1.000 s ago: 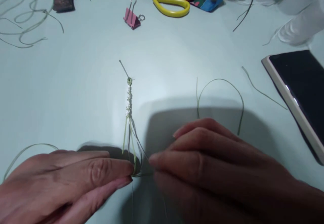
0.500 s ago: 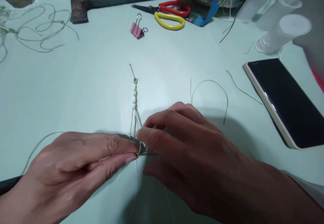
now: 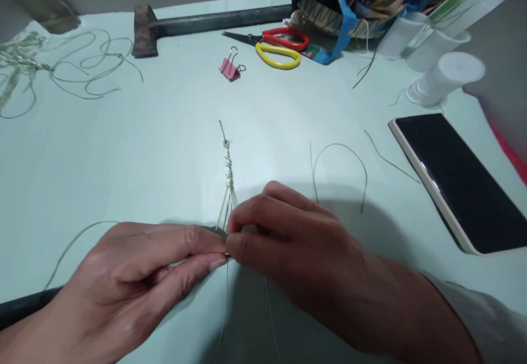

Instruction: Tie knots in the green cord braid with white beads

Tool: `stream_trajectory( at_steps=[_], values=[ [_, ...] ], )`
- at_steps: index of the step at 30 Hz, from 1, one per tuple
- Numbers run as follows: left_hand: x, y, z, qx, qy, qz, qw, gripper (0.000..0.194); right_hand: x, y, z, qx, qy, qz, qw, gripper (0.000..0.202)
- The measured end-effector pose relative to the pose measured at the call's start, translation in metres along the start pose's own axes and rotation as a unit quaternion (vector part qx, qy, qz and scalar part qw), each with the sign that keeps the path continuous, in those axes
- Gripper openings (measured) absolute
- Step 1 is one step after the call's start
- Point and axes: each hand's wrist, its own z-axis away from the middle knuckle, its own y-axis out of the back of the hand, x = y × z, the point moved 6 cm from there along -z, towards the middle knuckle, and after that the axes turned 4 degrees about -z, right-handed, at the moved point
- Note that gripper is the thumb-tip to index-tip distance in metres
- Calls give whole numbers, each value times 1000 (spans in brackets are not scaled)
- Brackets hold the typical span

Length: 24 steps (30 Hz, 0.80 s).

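Observation:
A short knotted cord point(image 3: 228, 166) in white and green lies on the pale table, its loose strands fanning down toward my hands. My left hand point(image 3: 152, 276) pinches green strands between thumb and index finger. Against those fingertips, my right hand point(image 3: 288, 259) has its own fingers closed at the same spot; what exactly they grip is hidden behind them. Two thin pale threads point(image 3: 269, 309) run down from beneath the hands toward the near edge. A green strand point(image 3: 74, 240) curves out to the left of my left hand.
A hammer point(image 3: 222, 21), scissors point(image 3: 284, 48) and a pink binder clip point(image 3: 231, 68) lie at the back. White thread spools point(image 3: 440, 78) stand at the right, with a phone point(image 3: 461, 183) nearer. Cut cord pieces point(image 3: 341, 145) and tangled cords point(image 3: 90, 67) lie about.
My right hand has moved left and its fingers have closed against my left fingertips. The camera view has tilted up slightly, so everything on the table sits lower.

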Motion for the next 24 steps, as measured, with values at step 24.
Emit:
stream_trajectory(
  at_steps=[24],
  values=[
    [-4,-4,7,-42,-1,-65,997,22,-4,-5,-3,-6,14,61,998,34]
  ],
)
